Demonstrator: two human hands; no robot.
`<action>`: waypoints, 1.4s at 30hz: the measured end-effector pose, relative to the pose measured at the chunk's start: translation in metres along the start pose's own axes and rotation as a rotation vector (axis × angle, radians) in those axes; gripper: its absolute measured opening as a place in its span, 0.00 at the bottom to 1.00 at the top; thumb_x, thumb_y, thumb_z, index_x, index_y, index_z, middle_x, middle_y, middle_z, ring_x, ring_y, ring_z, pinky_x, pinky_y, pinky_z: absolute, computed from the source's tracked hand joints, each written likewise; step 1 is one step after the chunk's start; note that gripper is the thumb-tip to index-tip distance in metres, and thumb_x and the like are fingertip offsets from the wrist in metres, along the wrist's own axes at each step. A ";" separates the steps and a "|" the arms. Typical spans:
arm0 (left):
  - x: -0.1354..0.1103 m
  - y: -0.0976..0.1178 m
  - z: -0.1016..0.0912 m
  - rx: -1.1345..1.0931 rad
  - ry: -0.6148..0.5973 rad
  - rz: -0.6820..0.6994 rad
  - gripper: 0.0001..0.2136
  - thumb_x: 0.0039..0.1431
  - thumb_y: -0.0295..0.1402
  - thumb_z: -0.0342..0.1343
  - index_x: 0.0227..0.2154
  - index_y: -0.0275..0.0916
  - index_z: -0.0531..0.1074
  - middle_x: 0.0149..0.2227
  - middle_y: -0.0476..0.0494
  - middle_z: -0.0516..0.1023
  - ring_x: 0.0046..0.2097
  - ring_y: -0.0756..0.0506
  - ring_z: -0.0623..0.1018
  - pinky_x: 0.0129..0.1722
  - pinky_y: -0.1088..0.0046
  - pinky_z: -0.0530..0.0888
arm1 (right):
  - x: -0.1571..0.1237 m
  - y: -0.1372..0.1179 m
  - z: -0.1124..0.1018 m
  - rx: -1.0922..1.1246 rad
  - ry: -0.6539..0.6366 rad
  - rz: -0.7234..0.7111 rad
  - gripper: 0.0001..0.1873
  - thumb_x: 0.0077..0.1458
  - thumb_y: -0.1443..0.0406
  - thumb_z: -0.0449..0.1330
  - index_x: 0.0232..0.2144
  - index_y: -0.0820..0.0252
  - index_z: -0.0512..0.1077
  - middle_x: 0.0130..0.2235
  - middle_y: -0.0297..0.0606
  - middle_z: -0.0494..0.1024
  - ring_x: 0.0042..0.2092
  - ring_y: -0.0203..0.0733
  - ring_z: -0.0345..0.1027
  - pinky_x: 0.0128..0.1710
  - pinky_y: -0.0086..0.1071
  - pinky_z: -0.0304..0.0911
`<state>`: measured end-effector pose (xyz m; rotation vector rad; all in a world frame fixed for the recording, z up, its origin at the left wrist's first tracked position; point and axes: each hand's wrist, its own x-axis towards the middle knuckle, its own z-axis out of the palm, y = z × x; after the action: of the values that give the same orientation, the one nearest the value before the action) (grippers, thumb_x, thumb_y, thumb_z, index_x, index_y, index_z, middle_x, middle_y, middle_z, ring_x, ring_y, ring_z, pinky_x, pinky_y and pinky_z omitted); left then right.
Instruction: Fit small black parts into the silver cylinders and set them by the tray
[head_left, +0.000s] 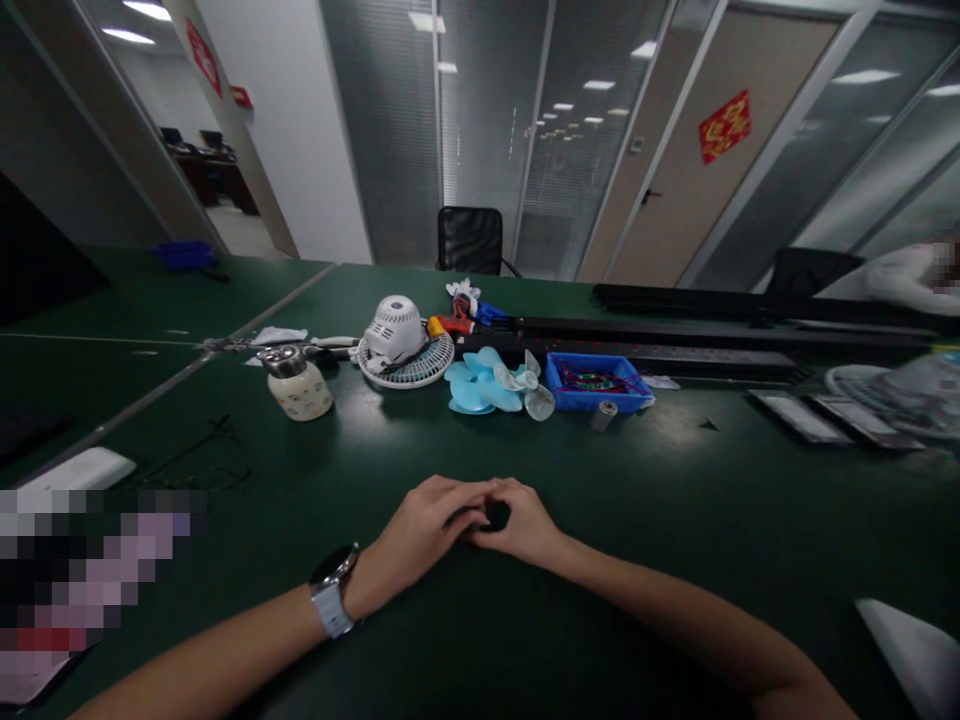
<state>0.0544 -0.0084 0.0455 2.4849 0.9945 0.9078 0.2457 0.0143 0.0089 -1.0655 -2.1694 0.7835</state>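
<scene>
My left hand (420,535) and my right hand (525,525) rest together on the dark green table (675,500), fingertips touching. Their curled fingers close round a small dark object (496,515) that I cannot make out. A watch (334,590) sits on my left wrist. Further back lie a white fan motor housing on a round grille (401,345), light blue fan blades (480,385) and a clear blade piece (534,390).
A blue tray (596,382) with small parts stands behind a small grey cylinder (602,415). A cream jar with a metal lid (298,382) is at the left. Another person's sleeve (900,275) shows at the far right. Black rails (675,335) run along the back.
</scene>
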 end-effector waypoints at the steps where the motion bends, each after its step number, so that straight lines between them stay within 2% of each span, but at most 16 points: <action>1: -0.001 -0.001 0.000 0.012 -0.014 0.025 0.18 0.63 0.24 0.55 0.55 0.42 0.67 0.44 0.43 0.81 0.43 0.43 0.79 0.42 0.63 0.77 | 0.001 0.000 0.001 0.004 -0.005 0.004 0.10 0.41 0.64 0.69 0.29 0.57 0.74 0.31 0.32 0.76 0.35 0.39 0.69 0.38 0.34 0.62; 3: -0.005 -0.004 -0.001 0.013 -0.016 0.072 0.17 0.65 0.23 0.52 0.55 0.42 0.67 0.41 0.44 0.81 0.41 0.44 0.79 0.42 0.64 0.76 | 0.000 0.000 0.002 0.023 -0.008 0.003 0.10 0.42 0.64 0.69 0.30 0.57 0.74 0.31 0.31 0.75 0.35 0.38 0.69 0.38 0.33 0.61; 5: -0.009 -0.009 -0.003 -0.007 0.034 0.075 0.13 0.66 0.24 0.51 0.51 0.41 0.69 0.40 0.44 0.81 0.40 0.45 0.79 0.41 0.66 0.76 | -0.002 0.000 0.003 0.051 -0.003 -0.004 0.13 0.43 0.62 0.69 0.33 0.57 0.75 0.33 0.32 0.76 0.36 0.39 0.69 0.39 0.33 0.61; 8: -0.022 -0.026 -0.006 -0.039 0.115 -0.010 0.09 0.64 0.29 0.55 0.47 0.40 0.72 0.42 0.43 0.80 0.42 0.45 0.80 0.42 0.67 0.77 | -0.003 0.000 0.003 0.090 0.005 -0.015 0.20 0.44 0.59 0.69 0.41 0.55 0.74 0.38 0.34 0.78 0.40 0.40 0.70 0.41 0.34 0.62; 11: -0.038 -0.046 -0.007 -0.065 0.074 -0.088 0.08 0.63 0.30 0.56 0.45 0.41 0.73 0.45 0.42 0.80 0.45 0.44 0.81 0.45 0.65 0.77 | -0.001 -0.002 0.006 0.115 -0.001 -0.024 0.20 0.44 0.60 0.69 0.42 0.54 0.74 0.41 0.34 0.79 0.42 0.40 0.71 0.44 0.35 0.62; 14: -0.050 -0.060 -0.004 -0.088 0.004 -0.126 0.19 0.61 0.31 0.58 0.55 0.43 0.67 0.44 0.45 0.82 0.44 0.44 0.82 0.44 0.66 0.79 | -0.001 -0.002 0.005 0.108 -0.004 -0.028 0.19 0.44 0.60 0.70 0.40 0.54 0.74 0.40 0.33 0.79 0.42 0.40 0.72 0.45 0.36 0.63; 17: -0.053 -0.065 -0.002 -0.168 -0.057 -0.207 0.27 0.59 0.33 0.61 0.60 0.46 0.60 0.51 0.43 0.79 0.48 0.44 0.81 0.49 0.63 0.78 | -0.007 0.008 -0.008 0.065 0.004 -0.010 0.18 0.44 0.60 0.69 0.40 0.54 0.74 0.40 0.34 0.80 0.42 0.41 0.73 0.45 0.37 0.64; 19: -0.053 -0.066 -0.003 -0.242 -0.086 -0.280 0.30 0.58 0.36 0.62 0.61 0.47 0.58 0.55 0.42 0.75 0.52 0.43 0.79 0.53 0.60 0.75 | -0.015 0.024 -0.027 0.029 0.055 0.026 0.18 0.46 0.59 0.68 0.41 0.55 0.74 0.41 0.36 0.80 0.42 0.42 0.73 0.45 0.37 0.66; 22: -0.050 -0.065 -0.006 -0.298 -0.098 -0.358 0.31 0.57 0.38 0.63 0.61 0.48 0.57 0.55 0.44 0.76 0.55 0.42 0.77 0.56 0.58 0.73 | -0.029 0.063 -0.069 -0.055 0.205 0.118 0.20 0.47 0.56 0.67 0.42 0.58 0.75 0.42 0.40 0.80 0.44 0.45 0.74 0.46 0.39 0.68; 24: -0.048 -0.063 -0.009 -0.301 -0.073 -0.400 0.28 0.59 0.39 0.61 0.60 0.48 0.58 0.52 0.46 0.78 0.54 0.43 0.77 0.56 0.59 0.72 | -0.037 0.092 -0.103 -0.120 0.320 0.239 0.23 0.45 0.53 0.67 0.42 0.59 0.76 0.42 0.41 0.80 0.44 0.47 0.75 0.47 0.40 0.69; 28: -0.046 -0.062 -0.013 -0.293 0.007 -0.482 0.18 0.65 0.40 0.52 0.56 0.46 0.63 0.48 0.46 0.80 0.51 0.43 0.79 0.52 0.62 0.75 | -0.042 0.141 -0.162 -0.195 0.505 0.432 0.30 0.40 0.46 0.67 0.40 0.62 0.76 0.36 0.44 0.81 0.36 0.48 0.76 0.38 0.41 0.72; 32: -0.045 -0.059 -0.015 -0.243 0.029 -0.496 0.14 0.68 0.40 0.47 0.51 0.44 0.69 0.48 0.45 0.80 0.48 0.43 0.79 0.47 0.66 0.76 | -0.041 0.168 -0.194 -0.256 0.570 0.507 0.36 0.36 0.42 0.66 0.39 0.65 0.76 0.33 0.45 0.81 0.33 0.49 0.74 0.35 0.41 0.70; 35: -0.044 -0.057 -0.017 -0.197 0.065 -0.477 0.13 0.68 0.39 0.46 0.44 0.42 0.74 0.43 0.45 0.81 0.44 0.44 0.80 0.43 0.69 0.76 | -0.043 0.169 -0.197 -0.334 0.604 0.511 0.41 0.35 0.41 0.65 0.44 0.66 0.74 0.39 0.50 0.79 0.39 0.53 0.73 0.41 0.45 0.67; 38: -0.043 -0.057 -0.018 -0.152 0.121 -0.484 0.17 0.68 0.40 0.45 0.31 0.39 0.76 0.36 0.45 0.81 0.38 0.45 0.80 0.38 0.71 0.75 | -0.046 0.144 -0.182 -0.616 0.733 0.379 0.51 0.39 0.41 0.63 0.57 0.69 0.63 0.53 0.57 0.72 0.51 0.59 0.67 0.51 0.52 0.59; 40: -0.043 -0.058 -0.018 -0.145 0.141 -0.496 0.17 0.67 0.40 0.47 0.28 0.39 0.76 0.32 0.46 0.80 0.34 0.46 0.79 0.35 0.72 0.74 | -0.044 0.112 -0.160 -0.753 0.744 0.228 0.47 0.45 0.45 0.63 0.60 0.67 0.60 0.56 0.57 0.69 0.55 0.61 0.62 0.55 0.54 0.53; 42: -0.043 -0.061 -0.017 -0.146 0.142 -0.495 0.16 0.66 0.40 0.49 0.30 0.39 0.77 0.31 0.47 0.79 0.33 0.46 0.78 0.35 0.72 0.73 | -0.035 0.074 -0.129 -0.699 0.582 0.070 0.31 0.52 0.52 0.62 0.56 0.59 0.67 0.53 0.49 0.72 0.55 0.56 0.63 0.55 0.50 0.52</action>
<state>-0.0117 0.0050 0.0090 1.9391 1.4457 0.9545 0.3916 0.0540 0.0309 -1.4762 -1.9044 -0.2934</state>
